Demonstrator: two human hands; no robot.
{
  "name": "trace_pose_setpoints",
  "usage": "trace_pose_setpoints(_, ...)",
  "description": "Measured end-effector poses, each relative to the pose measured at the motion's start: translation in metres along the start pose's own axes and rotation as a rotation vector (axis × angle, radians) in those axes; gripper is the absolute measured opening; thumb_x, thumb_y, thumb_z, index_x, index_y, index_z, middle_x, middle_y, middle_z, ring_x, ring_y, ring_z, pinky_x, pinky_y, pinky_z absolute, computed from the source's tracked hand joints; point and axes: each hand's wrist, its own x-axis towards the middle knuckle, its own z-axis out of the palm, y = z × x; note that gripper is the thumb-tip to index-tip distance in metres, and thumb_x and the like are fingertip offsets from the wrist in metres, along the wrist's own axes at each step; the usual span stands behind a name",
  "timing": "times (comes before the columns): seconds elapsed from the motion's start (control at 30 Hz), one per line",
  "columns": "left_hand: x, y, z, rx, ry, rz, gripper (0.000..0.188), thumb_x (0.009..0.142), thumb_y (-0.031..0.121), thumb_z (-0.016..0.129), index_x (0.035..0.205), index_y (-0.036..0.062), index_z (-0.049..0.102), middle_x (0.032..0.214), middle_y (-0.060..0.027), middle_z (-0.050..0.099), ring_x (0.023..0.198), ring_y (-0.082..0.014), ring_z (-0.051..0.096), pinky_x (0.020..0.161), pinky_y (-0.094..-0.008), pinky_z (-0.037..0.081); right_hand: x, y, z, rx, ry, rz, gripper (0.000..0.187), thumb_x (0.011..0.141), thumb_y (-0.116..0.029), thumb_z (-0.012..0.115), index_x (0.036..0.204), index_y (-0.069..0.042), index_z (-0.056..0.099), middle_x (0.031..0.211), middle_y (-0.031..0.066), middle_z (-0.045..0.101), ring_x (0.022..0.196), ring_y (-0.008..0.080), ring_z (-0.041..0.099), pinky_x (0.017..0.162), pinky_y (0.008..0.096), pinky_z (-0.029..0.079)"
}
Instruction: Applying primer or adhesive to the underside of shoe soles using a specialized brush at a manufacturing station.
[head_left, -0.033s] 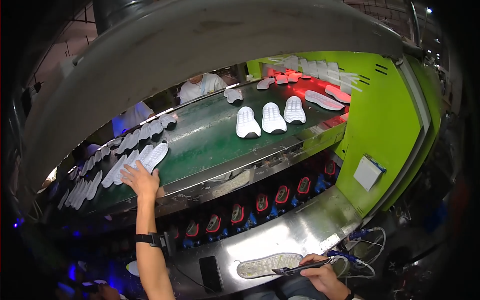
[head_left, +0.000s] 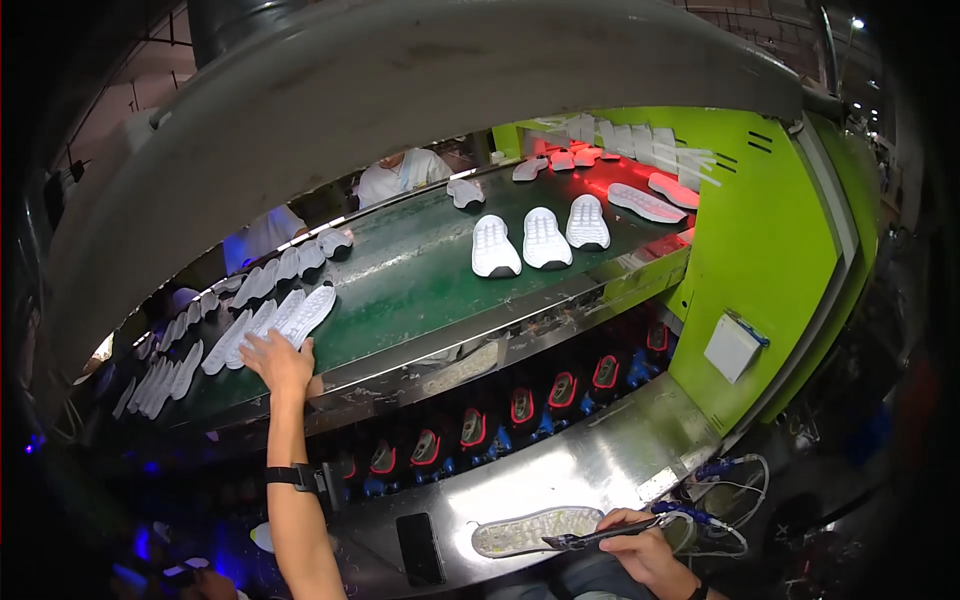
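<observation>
My left hand (head_left: 280,364) reaches over the green conveyor belt (head_left: 400,290), fingers apart and laid over the near ends of a group of white shoe soles (head_left: 307,314). Its fingertips are partly lost against the soles. Low on the right, my right hand (head_left: 640,550) is closed round a slim black hand tool (head_left: 600,533); the tool's exact kind is unclear. The tool's tip lies over a pale, yellowish-stained sole (head_left: 530,532) on the metal ledge (head_left: 590,450).
Three white soles (head_left: 545,238) stand mid-belt. Red light falls on soles (head_left: 645,203) by the green machine housing (head_left: 770,240). Below the belt runs a row of shoe uppers (head_left: 474,427). A phone (head_left: 420,548) lies on the ledge. Across the belt is a person (head_left: 400,175). A grey hood (head_left: 480,70) arches overhead.
My left hand has sunk slightly toward me, its fingers lower over the near ends of the soles. The right hand and its tool look unchanged.
</observation>
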Motion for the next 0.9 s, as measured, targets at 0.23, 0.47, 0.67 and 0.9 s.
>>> trace_pose_setpoints(0.23,-0.085,0.014,-0.065,-0.321,0.218,-0.034,0.051,0.077,0.036,0.072,0.099,-0.0058,0.053,0.093,-0.0239,0.058,0.091,-0.0444,0.059,0.085,-0.0506,0.046,-0.008,0.015,-0.018,0.032,0.072,0.117,0.023,0.071,0.014,0.065,0.093,0.009,0.065,0.079,0.0133,0.063,0.067,0.0170,0.057,0.062,0.0255,0.044)
trace_pose_setpoints(0.47,-0.334,-0.022,-0.085,-1.499,-1.105,-0.499,0.053,0.074,0.011,0.084,0.118,-0.0033,0.059,0.106,-0.0097,0.068,0.095,-0.0173,0.065,0.082,-0.0325,0.053,-0.009,0.028,0.002,-0.108,0.048,0.101,0.027,0.066,0.014,0.070,0.091,0.005,0.066,0.085,0.0083,0.064,0.068,0.0136,0.058,0.061,0.0232,0.044)
trace_pose_setpoints(0.67,-0.456,-0.005,-0.125,-1.934,-1.620,-1.281,0.064,0.094,0.004,0.058,0.149,0.0021,0.026,0.141,-0.0243,0.047,0.127,-0.0465,0.050,0.105,-0.0483,0.046,0.002,0.037,0.016,-0.260,-0.043,0.032,0.028,0.065,0.013,0.073,0.091,0.004,0.068,0.091,0.0101,0.065,0.074,0.0130,0.058,0.065,0.0244,0.045)
trace_pose_setpoints(0.9,-0.496,-0.017,-0.135,-1.908,-1.138,-1.136,0.063,0.102,0.052,0.036,0.147,0.0096,0.029,0.131,-0.0220,0.052,0.109,-0.0333,0.060,0.090,-0.0424,0.053,0.008,0.038,0.062,-0.970,-0.403,-0.599,0.023,0.072,0.003,0.078,0.094,0.002,0.072,0.086,0.0113,0.068,0.073,0.0173,0.066,0.065,0.0266,0.052)
